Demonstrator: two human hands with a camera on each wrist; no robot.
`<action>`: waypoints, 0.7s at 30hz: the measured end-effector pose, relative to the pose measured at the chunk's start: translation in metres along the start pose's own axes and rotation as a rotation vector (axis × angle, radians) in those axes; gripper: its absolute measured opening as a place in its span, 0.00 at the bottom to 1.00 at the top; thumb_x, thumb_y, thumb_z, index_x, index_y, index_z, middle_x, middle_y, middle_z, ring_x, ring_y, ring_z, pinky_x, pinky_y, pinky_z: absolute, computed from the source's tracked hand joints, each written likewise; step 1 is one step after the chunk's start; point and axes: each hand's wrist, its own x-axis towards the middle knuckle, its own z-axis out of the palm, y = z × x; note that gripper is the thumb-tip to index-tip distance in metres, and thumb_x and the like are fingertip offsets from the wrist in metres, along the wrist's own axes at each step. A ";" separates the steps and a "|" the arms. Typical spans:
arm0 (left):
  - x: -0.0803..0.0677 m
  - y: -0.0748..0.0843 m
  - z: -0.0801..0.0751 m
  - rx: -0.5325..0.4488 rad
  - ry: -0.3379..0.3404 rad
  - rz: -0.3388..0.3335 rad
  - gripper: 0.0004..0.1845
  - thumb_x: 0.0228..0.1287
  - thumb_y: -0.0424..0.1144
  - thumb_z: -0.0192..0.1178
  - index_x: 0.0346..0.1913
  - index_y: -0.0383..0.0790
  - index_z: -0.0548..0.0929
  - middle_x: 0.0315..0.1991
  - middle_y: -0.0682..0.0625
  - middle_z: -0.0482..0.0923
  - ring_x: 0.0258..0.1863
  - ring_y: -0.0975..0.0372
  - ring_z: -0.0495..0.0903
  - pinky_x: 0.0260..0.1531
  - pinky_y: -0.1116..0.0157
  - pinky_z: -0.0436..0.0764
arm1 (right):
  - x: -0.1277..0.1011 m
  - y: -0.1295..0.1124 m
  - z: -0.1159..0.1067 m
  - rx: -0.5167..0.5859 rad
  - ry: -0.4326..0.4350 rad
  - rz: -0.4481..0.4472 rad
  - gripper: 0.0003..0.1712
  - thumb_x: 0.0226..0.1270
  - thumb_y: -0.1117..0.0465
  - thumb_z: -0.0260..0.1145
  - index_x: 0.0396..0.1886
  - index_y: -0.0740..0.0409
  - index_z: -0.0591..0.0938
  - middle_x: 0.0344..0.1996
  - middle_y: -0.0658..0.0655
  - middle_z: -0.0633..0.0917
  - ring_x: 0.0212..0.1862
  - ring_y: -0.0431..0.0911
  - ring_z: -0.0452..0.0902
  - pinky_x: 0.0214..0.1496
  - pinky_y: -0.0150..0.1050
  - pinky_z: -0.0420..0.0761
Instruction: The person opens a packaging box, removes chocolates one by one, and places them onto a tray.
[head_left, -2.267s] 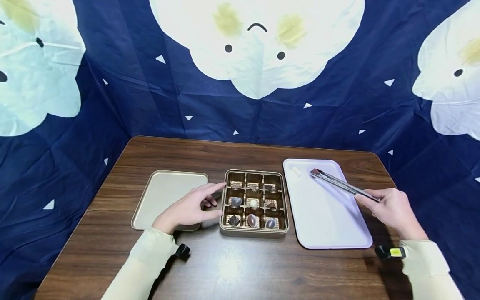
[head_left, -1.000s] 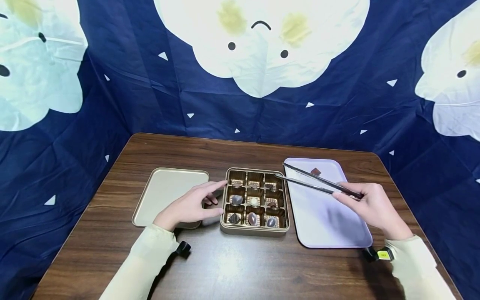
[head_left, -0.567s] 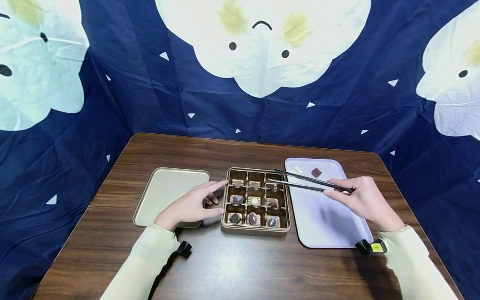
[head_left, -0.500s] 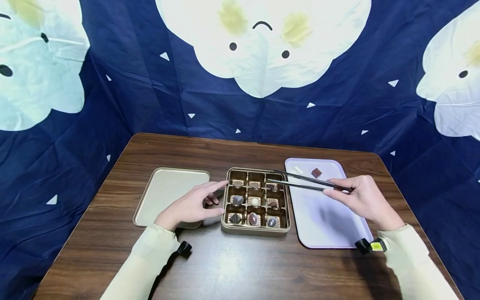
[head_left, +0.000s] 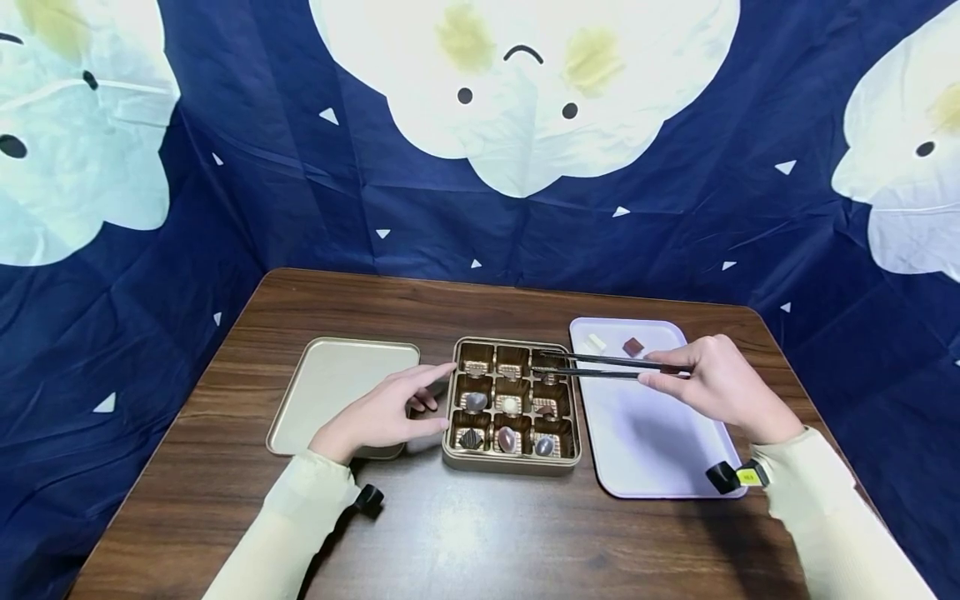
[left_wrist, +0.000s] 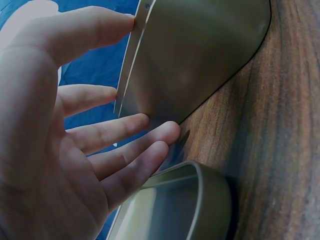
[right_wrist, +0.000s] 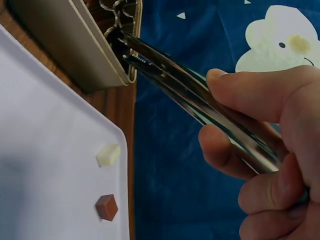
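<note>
A gold tin box [head_left: 510, 463] is divided into several compartments, some holding chocolates, such as a round white one [head_left: 511, 405] in the middle. My left hand [head_left: 378, 414] touches its left side with thumb and index fingertip, the fingers spread; the left wrist view shows them against the box's wall [left_wrist: 195, 55]. My right hand [head_left: 716, 379] grips metal tongs [head_left: 615, 361] between thumb and fingers. The tongs' tips reach into the far right compartment, over a dark chocolate that they partly hide. In the right wrist view a small gap separates the tongs' arms [right_wrist: 185, 85].
Right of the box lies a pale lilac tray [head_left: 660, 454] with a white piece [head_left: 595, 342] and a brown cube [head_left: 633, 346] at its far end. A flat gold lid [head_left: 341, 379] lies to the left, partly behind my left hand. Blue cloth [head_left: 480, 225] hangs behind the table.
The tongs have left the brown cube on the tray, spread apart and moved left to the box. Since half a second ago their arms have come closer together. My left hand stays put.
</note>
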 end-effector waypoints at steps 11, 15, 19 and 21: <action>-0.001 0.001 0.000 -0.009 0.012 0.016 0.47 0.64 0.43 0.75 0.82 0.40 0.63 0.69 0.42 0.74 0.45 0.57 0.86 0.50 0.61 0.88 | 0.022 -0.009 -0.016 -0.036 -0.166 0.040 0.13 0.61 0.58 0.81 0.45 0.56 0.95 0.35 0.53 0.93 0.17 0.32 0.63 0.17 0.32 0.65; -0.001 0.000 0.000 -0.011 0.014 0.018 0.47 0.64 0.43 0.75 0.82 0.40 0.63 0.69 0.43 0.74 0.45 0.58 0.86 0.50 0.61 0.88 | 0.033 -0.013 -0.019 -0.064 -0.209 0.024 0.12 0.62 0.57 0.80 0.46 0.52 0.95 0.37 0.50 0.93 0.19 0.34 0.65 0.19 0.32 0.65; -0.001 0.000 0.001 -0.007 0.007 0.004 0.47 0.64 0.44 0.75 0.82 0.41 0.63 0.69 0.45 0.74 0.45 0.58 0.86 0.51 0.62 0.87 | 0.040 -0.014 -0.016 -0.089 -0.230 -0.005 0.08 0.62 0.57 0.80 0.41 0.50 0.95 0.31 0.41 0.91 0.22 0.35 0.69 0.23 0.32 0.68; 0.000 0.000 0.001 -0.007 0.006 0.003 0.47 0.64 0.44 0.75 0.82 0.41 0.63 0.69 0.45 0.74 0.45 0.58 0.86 0.51 0.62 0.87 | 0.041 -0.013 -0.013 -0.094 -0.228 -0.012 0.07 0.61 0.58 0.80 0.39 0.49 0.95 0.27 0.39 0.88 0.22 0.34 0.69 0.23 0.32 0.69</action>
